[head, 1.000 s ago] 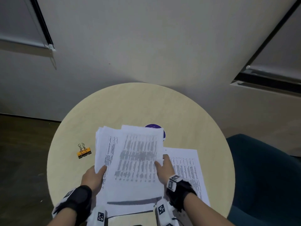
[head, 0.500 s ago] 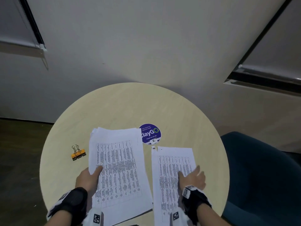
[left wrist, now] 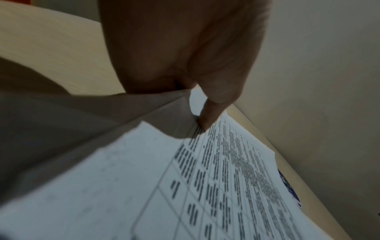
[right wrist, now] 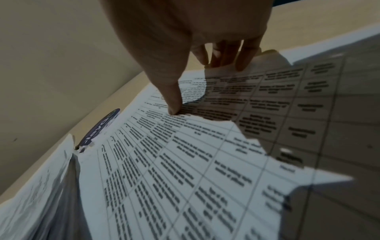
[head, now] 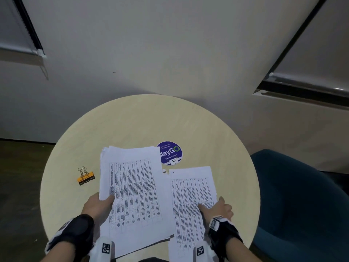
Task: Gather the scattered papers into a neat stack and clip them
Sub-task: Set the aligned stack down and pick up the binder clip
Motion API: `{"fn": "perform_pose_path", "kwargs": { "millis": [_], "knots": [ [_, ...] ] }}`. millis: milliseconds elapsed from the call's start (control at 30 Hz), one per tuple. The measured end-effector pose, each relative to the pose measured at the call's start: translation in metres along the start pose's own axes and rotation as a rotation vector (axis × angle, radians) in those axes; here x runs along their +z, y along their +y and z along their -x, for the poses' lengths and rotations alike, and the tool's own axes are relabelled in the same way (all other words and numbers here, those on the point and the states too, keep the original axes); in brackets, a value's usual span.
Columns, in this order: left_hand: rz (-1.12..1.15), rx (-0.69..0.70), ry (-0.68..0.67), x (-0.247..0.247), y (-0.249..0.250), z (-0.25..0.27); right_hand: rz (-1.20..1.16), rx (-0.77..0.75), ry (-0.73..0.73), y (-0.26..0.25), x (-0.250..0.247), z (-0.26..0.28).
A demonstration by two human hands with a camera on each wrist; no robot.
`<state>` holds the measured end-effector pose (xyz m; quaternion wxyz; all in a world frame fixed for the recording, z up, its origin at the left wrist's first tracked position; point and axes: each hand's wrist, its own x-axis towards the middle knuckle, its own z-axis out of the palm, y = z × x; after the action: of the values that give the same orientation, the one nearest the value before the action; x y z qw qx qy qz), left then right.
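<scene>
A stack of printed papers [head: 132,186] lies left of centre on the round table [head: 151,120]. My left hand [head: 105,199] pinches its left edge, thumb [left wrist: 207,113] on top and the other fingers hidden beneath the lifted edge. To the right, a separate printed sheet [head: 190,195] lies flat and slightly overlaps the stack. My right hand [head: 213,205] holds its right edge, thumb [right wrist: 174,105] pressed on the print and curled fingers [right wrist: 222,55] at the raised edge. An orange binder clip [head: 86,176] sits alone left of the stack.
A round purple sticker [head: 170,153] is stuck on the table just beyond the papers. A dark teal chair [head: 302,205] stands close on the right. The table's far half is bare wood and a wall rises behind it.
My right hand left the stack's right edge and moved right onto the separate sheet. The stack shifted left and squared up, uncovering the purple sticker. The left hand kept its hold.
</scene>
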<state>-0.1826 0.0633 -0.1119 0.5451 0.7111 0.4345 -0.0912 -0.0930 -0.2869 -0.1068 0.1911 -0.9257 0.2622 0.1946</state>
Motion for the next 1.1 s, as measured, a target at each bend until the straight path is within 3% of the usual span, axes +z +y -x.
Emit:
{"fn": "perform_pose_path", "kwargs": {
  "millis": [167, 367, 433, 600, 767, 867, 1033, 1100],
  "knots": [
    [0.033, 0.061, 0.057, 0.005, -0.006, -0.001, -0.128, -0.048, -0.11, 0.007, -0.002, -0.01],
    [0.011, 0.036, -0.002, 0.001, 0.0, 0.002, -0.262, -0.113, -0.248, 0.024, -0.007, -0.021],
    [-0.052, 0.046, -0.005, -0.001, -0.002, -0.004, -0.335, -0.151, -0.207, 0.022, -0.018, -0.022],
    [-0.123, 0.084, -0.002, -0.001, -0.003, -0.009, -0.702, -0.214, 0.106, -0.006, -0.062, -0.02],
    [-0.164, 0.085, 0.003, -0.001, -0.002, -0.009, -0.967, -0.367, 0.068, -0.056, -0.095, -0.022],
    [-0.139, 0.093, -0.007, -0.002, -0.003, -0.007, -0.924, -0.474, -0.006, -0.089, -0.083, -0.008],
    [-0.119, 0.071, -0.037, -0.003, 0.0, -0.002, -0.58, -0.658, -0.126, -0.121, -0.011, 0.02],
    [-0.063, 0.035, -0.071, -0.006, 0.004, -0.001, -0.445, -0.69, -0.107, -0.119, 0.016, 0.022]
  ]
}}
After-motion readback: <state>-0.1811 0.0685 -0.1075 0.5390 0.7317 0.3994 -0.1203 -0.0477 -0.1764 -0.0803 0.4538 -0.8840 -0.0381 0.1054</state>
